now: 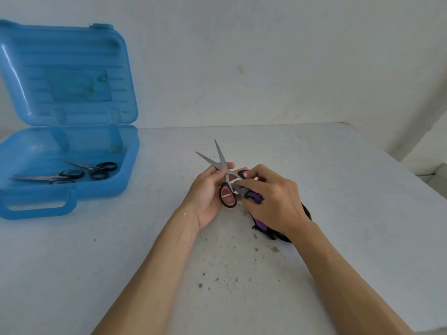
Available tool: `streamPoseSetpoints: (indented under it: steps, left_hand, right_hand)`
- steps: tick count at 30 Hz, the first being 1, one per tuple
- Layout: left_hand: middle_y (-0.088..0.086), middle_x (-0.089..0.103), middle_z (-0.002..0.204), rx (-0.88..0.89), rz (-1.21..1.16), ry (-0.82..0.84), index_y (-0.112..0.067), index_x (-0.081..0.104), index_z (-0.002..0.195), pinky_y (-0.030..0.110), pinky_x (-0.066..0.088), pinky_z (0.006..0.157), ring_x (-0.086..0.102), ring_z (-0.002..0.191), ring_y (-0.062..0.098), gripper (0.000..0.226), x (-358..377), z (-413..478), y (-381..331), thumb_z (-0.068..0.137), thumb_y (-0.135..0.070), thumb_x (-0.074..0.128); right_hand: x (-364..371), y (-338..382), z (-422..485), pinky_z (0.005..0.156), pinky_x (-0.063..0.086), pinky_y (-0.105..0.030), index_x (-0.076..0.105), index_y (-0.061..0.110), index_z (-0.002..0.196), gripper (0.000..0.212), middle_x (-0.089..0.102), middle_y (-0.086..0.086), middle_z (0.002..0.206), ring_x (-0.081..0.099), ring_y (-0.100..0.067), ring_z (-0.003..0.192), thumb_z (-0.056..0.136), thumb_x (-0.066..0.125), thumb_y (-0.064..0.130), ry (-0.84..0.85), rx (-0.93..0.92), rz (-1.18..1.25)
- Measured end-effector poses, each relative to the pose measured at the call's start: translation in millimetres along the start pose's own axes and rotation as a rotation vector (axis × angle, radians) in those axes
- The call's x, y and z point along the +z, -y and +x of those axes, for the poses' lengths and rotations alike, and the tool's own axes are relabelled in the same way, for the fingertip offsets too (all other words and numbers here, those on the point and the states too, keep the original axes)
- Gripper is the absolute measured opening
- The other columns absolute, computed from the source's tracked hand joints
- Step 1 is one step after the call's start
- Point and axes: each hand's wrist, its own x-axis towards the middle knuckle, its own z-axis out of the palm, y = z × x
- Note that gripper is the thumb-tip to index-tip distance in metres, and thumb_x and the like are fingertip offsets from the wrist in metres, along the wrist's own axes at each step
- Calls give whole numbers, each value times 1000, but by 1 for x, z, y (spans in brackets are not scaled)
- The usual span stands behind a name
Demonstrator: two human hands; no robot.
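A pair of scissors (223, 163) with black and pink handles is held above the middle of the white table (338, 189), blades apart and pointing away from me. My left hand (208, 192) grips it near the pivot, one handle loop showing below the palm. My right hand (268, 197) pinches the scissors' other handle and also holds a purple and black tool (254, 197). A purple and black object (268, 229) lies on the table under my right wrist, mostly hidden.
An open blue plastic case (72, 189) stands at the left, its lid leaning against the wall. Two pairs of black-handled scissors (79, 172) lie inside it. Small dark crumbs (208, 281) dot the table in front of me. The table's right edge runs diagonally.
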Motion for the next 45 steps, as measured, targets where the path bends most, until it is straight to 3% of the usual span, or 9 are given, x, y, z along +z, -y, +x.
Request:
streamPoseSetpoints:
  steps: [4,15,19,22,28,30,35,40,45]
  left_hand:
    - [12,71,87,-29,31,27,-6,62,119,29,56,52,70,66,19,24,1,-1,3,110,-11,41]
    - [7,70,80,-18,157,-30,-9,63,119,28,53,55,64,61,17,24,-7,0,0,110,-12,41]
    - [13,69,92,-2,141,-31,-10,63,118,32,51,56,63,70,22,22,-8,2,1,109,-13,43]
    - [15,67,98,5,149,-10,-12,64,116,35,48,59,59,73,22,21,-5,1,4,109,-14,44]
    - [8,76,93,28,157,-60,-10,64,118,29,52,52,66,62,18,22,-7,-1,2,109,-13,44]
    - [9,75,95,50,135,-97,-10,64,117,29,54,53,67,65,19,22,-7,0,2,109,-13,44]
    - [12,75,97,77,143,-103,-11,64,118,34,52,62,69,75,22,20,-7,3,3,109,-14,46]
    - [8,79,105,66,196,-126,-10,64,120,29,54,59,69,77,20,22,-3,1,6,109,-13,44]
    - [12,76,116,118,120,-212,-10,64,121,34,59,65,75,91,24,22,-10,3,2,109,-14,46]
  right_hand:
    - [1,-2,-1,50,54,-32,81,16,106,29,67,1,100,63,-15,70,78,85,13,-35,53,19]
    - [2,6,-2,52,51,-32,82,25,100,34,65,3,99,62,-16,77,79,56,20,208,-89,126]
    - [5,4,-5,60,56,-38,81,19,106,25,64,4,103,66,-17,81,83,73,14,55,60,257]
    - [10,8,-1,53,55,-39,79,22,114,28,64,3,104,64,-18,72,87,75,18,-8,96,158]
    - [11,9,-2,58,52,-37,82,27,104,43,62,-1,102,60,-19,84,74,64,2,215,-96,118]
    - [9,8,-3,57,52,-36,82,26,93,35,60,3,100,58,-15,82,71,63,7,253,-87,155]
    - [6,10,-2,76,48,-11,81,14,103,28,58,6,104,59,-1,89,78,77,1,25,64,302]
    - [13,14,-1,64,57,-35,81,18,105,28,65,-2,108,63,-19,93,86,61,14,170,-62,178]
    - [7,11,-5,55,49,-31,80,21,80,18,65,6,92,60,-15,79,75,62,19,210,-130,136]
